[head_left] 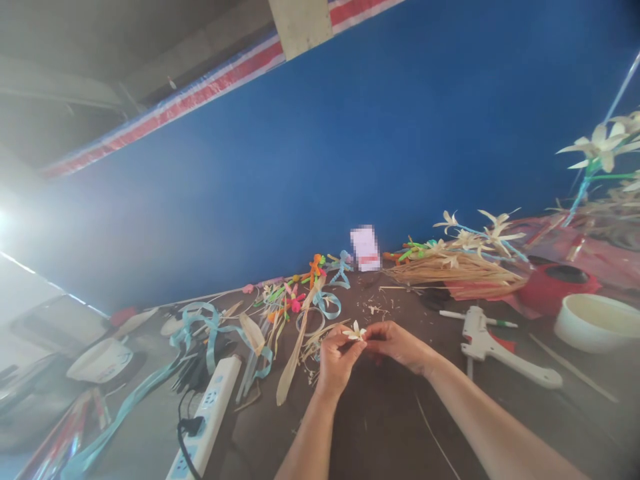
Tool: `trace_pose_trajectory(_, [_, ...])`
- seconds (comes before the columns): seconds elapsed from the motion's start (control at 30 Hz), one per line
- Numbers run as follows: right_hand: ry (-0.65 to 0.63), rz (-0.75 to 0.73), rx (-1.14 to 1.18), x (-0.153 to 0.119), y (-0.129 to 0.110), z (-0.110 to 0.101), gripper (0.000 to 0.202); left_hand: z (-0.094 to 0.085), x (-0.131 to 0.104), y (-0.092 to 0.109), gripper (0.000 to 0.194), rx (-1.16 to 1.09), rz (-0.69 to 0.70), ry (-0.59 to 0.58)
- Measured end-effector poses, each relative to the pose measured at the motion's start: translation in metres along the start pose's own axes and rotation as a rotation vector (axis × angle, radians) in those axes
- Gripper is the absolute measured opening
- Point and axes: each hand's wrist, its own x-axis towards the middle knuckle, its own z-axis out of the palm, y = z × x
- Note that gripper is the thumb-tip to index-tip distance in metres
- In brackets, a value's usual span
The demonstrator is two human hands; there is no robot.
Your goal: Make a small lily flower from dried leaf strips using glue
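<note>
Between my two hands, above the dark tabletop, is a small cream-white craft flower (355, 331) with pointed petals. My left hand (338, 357) is closed on its lower left side, thumb against the base. From the right, my right hand (397, 343) pinches at the flower's edge with thumb and forefinger; the exact contact is partly hidden by the petals. Just left of my left hand lie dried husk strips (295, 353) and small cream scraps. Beyond the hands, more bits (376, 309) are scattered on the table.
A white glue gun (480, 340) and a white bowl (597, 323) stand to the right. Behind them lie a husk bundle (460, 272) and a red container (557, 288). On the left are a power strip (213, 407), blue ribbon (135, 393) and colourful pipe-cleaner pieces (293, 300).
</note>
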Motion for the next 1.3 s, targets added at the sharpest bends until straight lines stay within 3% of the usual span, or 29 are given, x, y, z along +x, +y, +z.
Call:
trace_pose_trajectory(0.63, [0.075, 0.036, 0.112, 0.0, 0.0, 0.0, 0.03, 0.008, 0.001, -0.02, 0.019, -0.327, -0.214, -0.009])
trace_pose_trajectory(1.0, [0.082, 0.031, 0.058, 0.001, 0.002, 0.003, 0.025, 0.008, 0.001, -0.024, 0.015, -0.306, -0.198, 0.068])
trace_pose_trajectory(1.3, [0.109, 0.031, 0.08, 0.002, 0.005, 0.001, 0.025, 0.006, 0.002, -0.019, 0.02, -0.169, -0.159, 0.001])
